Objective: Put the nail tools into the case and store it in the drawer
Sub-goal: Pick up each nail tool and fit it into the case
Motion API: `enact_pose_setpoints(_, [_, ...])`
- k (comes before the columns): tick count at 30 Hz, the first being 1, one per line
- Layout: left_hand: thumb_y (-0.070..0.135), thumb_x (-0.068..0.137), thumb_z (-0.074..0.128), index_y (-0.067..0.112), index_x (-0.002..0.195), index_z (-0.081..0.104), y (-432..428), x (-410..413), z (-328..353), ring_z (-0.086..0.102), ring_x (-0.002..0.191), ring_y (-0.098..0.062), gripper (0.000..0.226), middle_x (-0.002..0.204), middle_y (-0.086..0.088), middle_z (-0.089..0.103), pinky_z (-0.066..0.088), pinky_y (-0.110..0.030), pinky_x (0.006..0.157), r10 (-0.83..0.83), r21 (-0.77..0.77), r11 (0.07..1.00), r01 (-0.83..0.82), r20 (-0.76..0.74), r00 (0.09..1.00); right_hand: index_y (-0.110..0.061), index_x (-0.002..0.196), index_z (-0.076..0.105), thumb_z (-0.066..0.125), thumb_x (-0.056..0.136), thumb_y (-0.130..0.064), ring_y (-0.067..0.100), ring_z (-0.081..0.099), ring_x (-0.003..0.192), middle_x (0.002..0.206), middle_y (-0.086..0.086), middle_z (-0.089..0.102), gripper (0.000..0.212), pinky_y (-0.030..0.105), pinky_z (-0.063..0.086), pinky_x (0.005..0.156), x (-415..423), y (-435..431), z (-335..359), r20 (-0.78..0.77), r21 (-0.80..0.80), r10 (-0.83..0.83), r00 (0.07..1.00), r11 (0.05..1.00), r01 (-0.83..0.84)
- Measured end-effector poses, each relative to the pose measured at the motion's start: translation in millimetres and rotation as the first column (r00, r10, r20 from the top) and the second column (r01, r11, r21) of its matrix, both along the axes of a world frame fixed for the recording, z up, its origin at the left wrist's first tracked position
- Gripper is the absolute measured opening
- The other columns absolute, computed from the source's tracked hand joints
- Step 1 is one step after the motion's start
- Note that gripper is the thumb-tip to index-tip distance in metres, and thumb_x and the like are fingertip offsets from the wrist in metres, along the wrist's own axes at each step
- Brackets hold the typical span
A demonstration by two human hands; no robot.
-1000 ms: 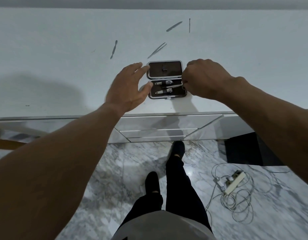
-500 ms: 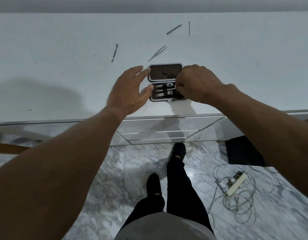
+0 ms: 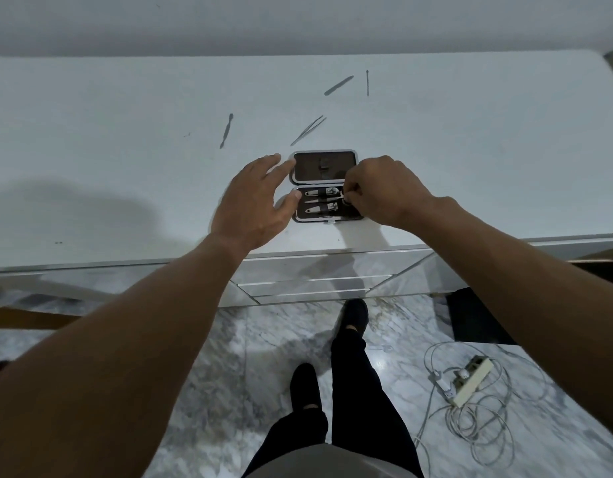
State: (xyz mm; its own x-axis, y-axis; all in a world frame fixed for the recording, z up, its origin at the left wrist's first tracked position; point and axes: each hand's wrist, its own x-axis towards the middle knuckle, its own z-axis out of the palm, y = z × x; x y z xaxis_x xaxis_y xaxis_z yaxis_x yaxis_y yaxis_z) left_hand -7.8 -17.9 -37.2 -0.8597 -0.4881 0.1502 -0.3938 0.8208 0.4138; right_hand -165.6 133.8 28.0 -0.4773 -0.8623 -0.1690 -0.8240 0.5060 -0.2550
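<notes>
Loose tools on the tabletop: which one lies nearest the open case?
The tweezers, with splayed tips, lying diagonally just beyond the case lid's far left corner. The flat file, thin pick and left pusher lie farther off.

Quick count: one open case [image 3: 324, 167] on the bench [image 3: 125, 132], with three tools strapped inside [image 3: 320, 201]. Four loose tools lie further back: a cuticle pusher [image 3: 226, 130], tweezers [image 3: 308, 130], a file [image 3: 338, 85] and a thin pick [image 3: 367, 82]. Two hands, left [image 3: 253, 205] and right [image 3: 384, 189]. One power strip [image 3: 470, 380] on the floor.
</notes>
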Motion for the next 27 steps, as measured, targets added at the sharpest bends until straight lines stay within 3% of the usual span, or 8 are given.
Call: enact_pose_setpoints(27, [0.044,0.093,0.046,0.022,0.141,0.05,-0.6,1.1,0.8,0.04,0.138,-0.018,0.053,0.148,-0.003,0.048,0.031,-0.035,0.114,-0.008,0.02,1.0,0.009,-0.008,1.0,-0.018,0.088,0.069,0.058,0.084,-0.015,0.028,0.058,0.092,0.1,0.004,0.063,0.012,0.038,0.053,0.071,6.7,-0.6,-4.8,-0.003,-0.05,0.001,1.0,0.999,-0.001])
